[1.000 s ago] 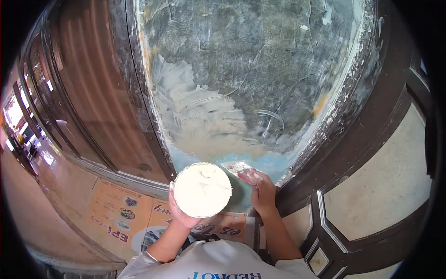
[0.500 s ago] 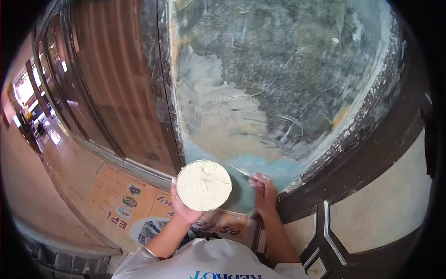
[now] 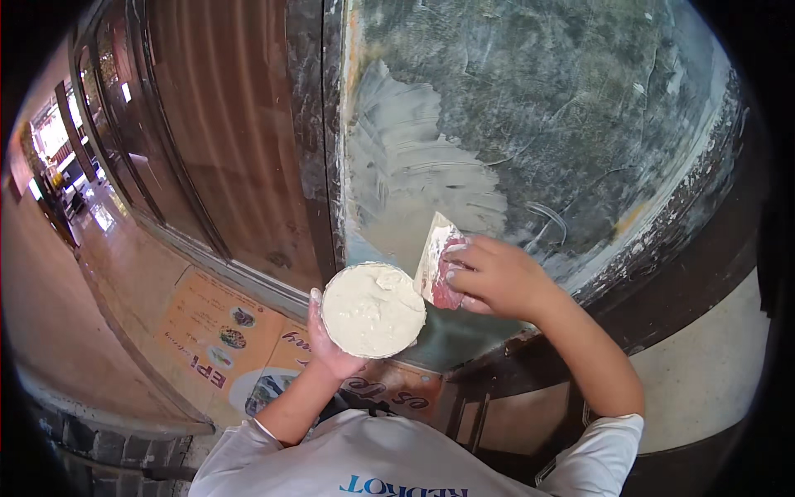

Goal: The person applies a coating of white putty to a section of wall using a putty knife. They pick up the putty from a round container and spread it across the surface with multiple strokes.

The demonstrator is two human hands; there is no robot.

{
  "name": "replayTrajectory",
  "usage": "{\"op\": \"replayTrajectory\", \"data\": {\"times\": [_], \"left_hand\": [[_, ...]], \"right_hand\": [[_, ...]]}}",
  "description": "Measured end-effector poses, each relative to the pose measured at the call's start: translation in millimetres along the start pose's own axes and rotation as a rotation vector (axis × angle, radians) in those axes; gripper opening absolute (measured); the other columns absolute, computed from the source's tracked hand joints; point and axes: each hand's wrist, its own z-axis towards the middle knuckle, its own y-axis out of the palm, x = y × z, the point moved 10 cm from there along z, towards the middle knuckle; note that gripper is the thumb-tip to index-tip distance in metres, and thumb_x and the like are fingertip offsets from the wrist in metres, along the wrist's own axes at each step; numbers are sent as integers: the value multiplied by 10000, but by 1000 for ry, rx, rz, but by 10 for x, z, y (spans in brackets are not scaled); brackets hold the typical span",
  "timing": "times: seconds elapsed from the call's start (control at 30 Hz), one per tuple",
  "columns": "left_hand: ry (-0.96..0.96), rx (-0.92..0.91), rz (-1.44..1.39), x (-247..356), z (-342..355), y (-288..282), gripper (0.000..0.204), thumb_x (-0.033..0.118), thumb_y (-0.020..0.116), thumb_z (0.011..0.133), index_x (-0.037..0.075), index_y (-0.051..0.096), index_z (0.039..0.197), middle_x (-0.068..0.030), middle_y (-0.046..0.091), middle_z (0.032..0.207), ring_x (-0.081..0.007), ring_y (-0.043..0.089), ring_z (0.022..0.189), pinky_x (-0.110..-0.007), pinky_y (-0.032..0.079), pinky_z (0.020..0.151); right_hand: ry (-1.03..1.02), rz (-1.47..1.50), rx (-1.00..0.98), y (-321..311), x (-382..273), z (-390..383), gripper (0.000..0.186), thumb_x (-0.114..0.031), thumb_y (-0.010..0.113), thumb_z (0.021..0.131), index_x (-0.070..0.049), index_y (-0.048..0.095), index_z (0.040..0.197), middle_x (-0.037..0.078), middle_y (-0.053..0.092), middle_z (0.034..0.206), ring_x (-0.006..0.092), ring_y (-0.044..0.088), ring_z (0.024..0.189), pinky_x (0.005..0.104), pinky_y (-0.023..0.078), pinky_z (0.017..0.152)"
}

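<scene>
Beside the round tub of white putty [image 3: 373, 309], now risen from below to level with it: right hand [image 3: 497, 277], fingers clamped on a red-handled putty knife [image 3: 436, 261], blade coated white. Left hand [image 3: 331, 340] cupped under the tub. Above the knife, broad scraped panel [image 3: 530, 124]; dark frame [image 3: 310, 141] left.
</scene>
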Motion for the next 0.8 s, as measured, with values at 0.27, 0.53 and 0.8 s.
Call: {"op": "replayTrajectory", "data": {"times": [0.27,0.53,0.8], "left_hand": [[86,99,122,452,-8,-44,845,698,408,909,135,357,1537,-157,324,1594,-422,327,1442,-623,249,1170],[154,34,83,860,72,139,830,689,403,921,96,394,1502,-152,408,1541,-385,406,1400,-558,317,1164],[267,75,137,1160,66,110,849,724,387,903,116,406,1495,-142,427,1525,-382,432,1376,-565,343,1142]], "right_hand": [[36,197,-45,232,-26,322,301,-195,751,711,-112,653,983,72,621,1040,309,581,1013,410,519,853],[85,372,102,371,-366,685,360,-66,779,630,-110,688,975,76,659,1076,309,628,956,382,534,795],[179,-17,123,502,-685,950,200,-191,668,751,-191,683,950,-20,610,893,214,641,822,360,545,660]]}}
